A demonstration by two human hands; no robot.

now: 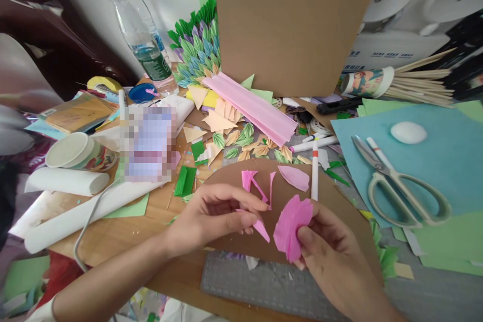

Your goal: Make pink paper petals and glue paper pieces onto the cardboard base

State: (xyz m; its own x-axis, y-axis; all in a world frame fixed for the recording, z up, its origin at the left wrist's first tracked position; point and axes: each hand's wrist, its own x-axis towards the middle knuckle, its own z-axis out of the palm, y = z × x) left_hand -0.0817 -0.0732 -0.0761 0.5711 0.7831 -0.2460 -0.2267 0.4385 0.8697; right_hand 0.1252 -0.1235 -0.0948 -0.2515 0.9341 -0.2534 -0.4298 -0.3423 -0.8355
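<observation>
My right hand [328,251] pinches a bright pink crepe paper flower piece [293,229] with a ruffled edge, between thumb and fingers. My left hand [222,211] hovers just left of it, its fingers curved and apart, with nothing visible between them. Behind its fingertips shows a pointed pink paper scrap [261,230]. Below both hands lies a brown cardboard piece with a rounded edge [226,176]. On it rest a pale pink petal [294,177], pink offcuts [249,180] and a white marker with a red band [314,168].
Scissors [396,181] and a white oval [408,132] lie on blue paper at right. A large cardboard sheet [294,25] stands at the back. Folded pink paper [252,108] and pleated leaves [245,136] lie before it. Bottles [145,45] and a paper cup [81,152] stand left.
</observation>
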